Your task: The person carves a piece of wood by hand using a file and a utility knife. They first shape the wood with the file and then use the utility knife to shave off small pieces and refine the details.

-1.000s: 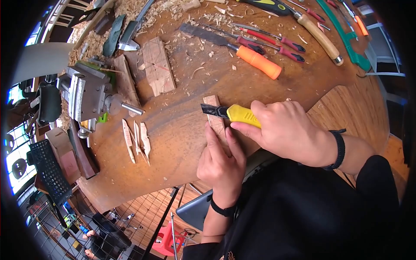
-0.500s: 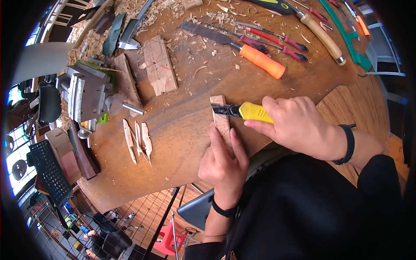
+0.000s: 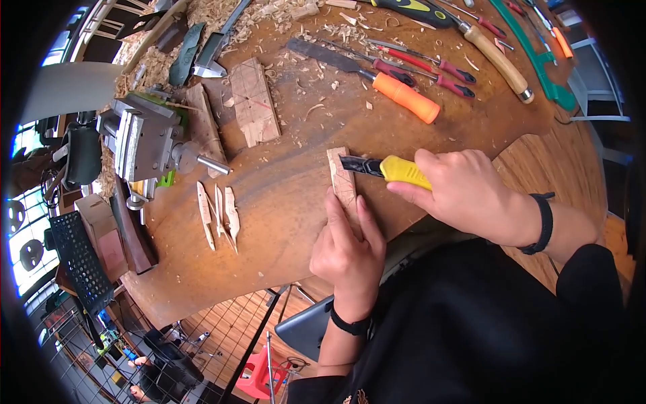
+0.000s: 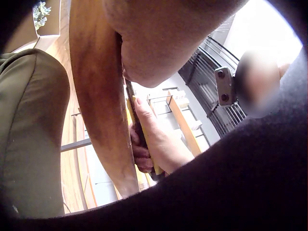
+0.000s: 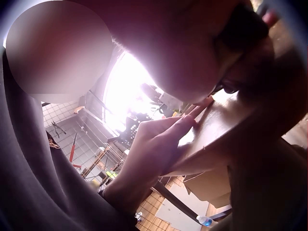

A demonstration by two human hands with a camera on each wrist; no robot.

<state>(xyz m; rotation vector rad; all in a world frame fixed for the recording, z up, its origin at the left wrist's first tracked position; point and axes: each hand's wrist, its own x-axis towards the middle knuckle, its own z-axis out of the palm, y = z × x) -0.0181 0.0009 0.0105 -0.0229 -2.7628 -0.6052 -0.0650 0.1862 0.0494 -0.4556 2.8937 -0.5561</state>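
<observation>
My left hand (image 3: 350, 252) pinches a small flat wooden block (image 3: 342, 178) between thumb and forefinger, near the front of the workbench. Pencil lines mark the block's upper face. My right hand (image 3: 464, 192) grips a yellow utility knife (image 3: 404, 172), its dark blade extended to the left and overlapping the block's right edge near the far end. In the left wrist view the right hand (image 4: 161, 144) shows beyond the table edge, wrapped round the knife handle. The right wrist view has the left hand (image 5: 156, 147) with its fingertips at the block.
Thin carved wood pieces (image 3: 218, 217) lie left of the hands. A metal vise (image 3: 145, 145) stands at the left, beside a marked board (image 3: 256, 104). Further back are an orange-handled chisel (image 3: 404, 96), several files, a wooden-handled tool (image 3: 498, 60) and wood shavings (image 3: 269, 19).
The knife and right hand have shifted right; the blade, which reached past the block's left edge, now overlaps only its right part. The block and left hand moved slightly right.
</observation>
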